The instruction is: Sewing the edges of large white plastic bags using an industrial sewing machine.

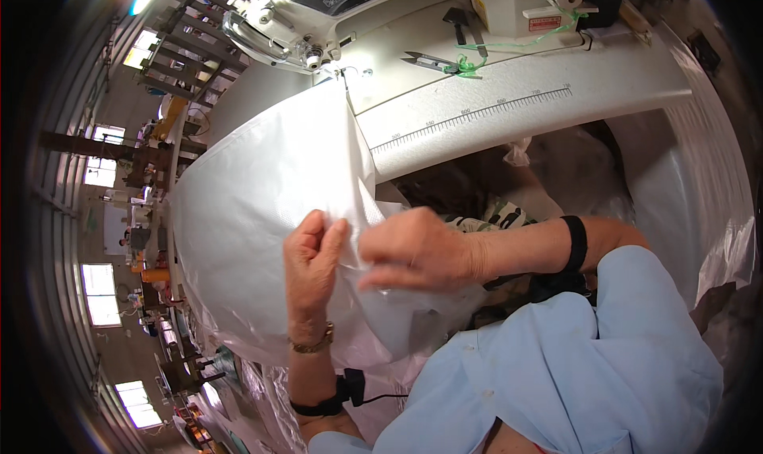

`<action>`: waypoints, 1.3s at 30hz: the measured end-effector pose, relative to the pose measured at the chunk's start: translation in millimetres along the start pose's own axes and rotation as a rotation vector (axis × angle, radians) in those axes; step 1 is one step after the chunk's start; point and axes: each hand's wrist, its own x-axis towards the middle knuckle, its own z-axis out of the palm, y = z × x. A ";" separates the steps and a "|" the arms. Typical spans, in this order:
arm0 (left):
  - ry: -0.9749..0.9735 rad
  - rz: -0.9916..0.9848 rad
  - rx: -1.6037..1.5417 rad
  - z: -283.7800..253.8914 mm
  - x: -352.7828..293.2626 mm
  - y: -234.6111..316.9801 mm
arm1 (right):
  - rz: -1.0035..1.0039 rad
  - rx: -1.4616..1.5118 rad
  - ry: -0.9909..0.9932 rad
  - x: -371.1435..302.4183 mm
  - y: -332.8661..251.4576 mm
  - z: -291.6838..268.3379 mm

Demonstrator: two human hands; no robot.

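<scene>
A large sheet of shiny white plastic-like fabric (254, 168) hangs over the table's front edge, its far corner under the needle area of a white sewing machine (493, 1). My left hand (312, 259) is closed on the fabric near its right-hand edge, thumb and fingers pinched together. Just right of it, my right hand (425, 251) is beside the same edge. Motion smears its fingers, so I cannot make out whether they grip the fabric. The fabric folds over itself between the needle and my hands.
Thread snips (433, 62) lie on the machine bed with tangled green thread (465, 66) beside them. A ruler scale (469, 116) runs along the table's front edge. More pale sheeting (707, 184) hangs at the right. Workshop tables and windows (99, 295) line the left.
</scene>
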 end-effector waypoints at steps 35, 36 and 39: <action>0.128 0.595 1.207 7.9 -22.7 -77.8 | 0.158 -0.267 -0.950 67.5 54.7 -16.7; 0.159 0.570 1.200 8.0 -26.2 -79.2 | 0.238 -0.333 -0.760 83.1 58.5 -28.8; 0.210 0.568 1.170 13.3 -25.1 -75.2 | -0.067 -0.688 -0.307 110.3 111.5 -60.6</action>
